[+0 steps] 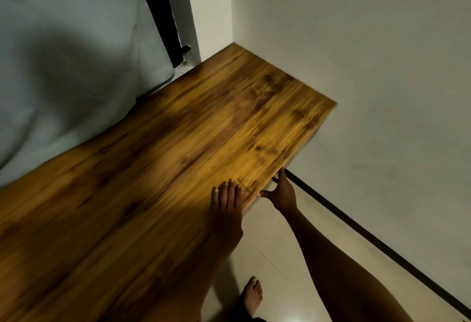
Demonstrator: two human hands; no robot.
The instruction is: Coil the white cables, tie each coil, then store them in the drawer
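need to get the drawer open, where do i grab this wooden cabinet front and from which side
Grip under the front edge of the wooden top, coming from the front and below, as the right hand does. No handle shows; the overhanging lip is the only hold. The left hand lies flat on the top to steady it.

We look down on a long wooden top (193,143) with a warm brown grain, set into the corner where two pale walls (382,67) meet. A grey-blue sheet (63,54) lies along its left side. Beyond it stands a dark vertical strip (163,16). Below the wall runs a black skirting (369,240) beside a glossy cream floor (280,258). The light is dim and yellowish.
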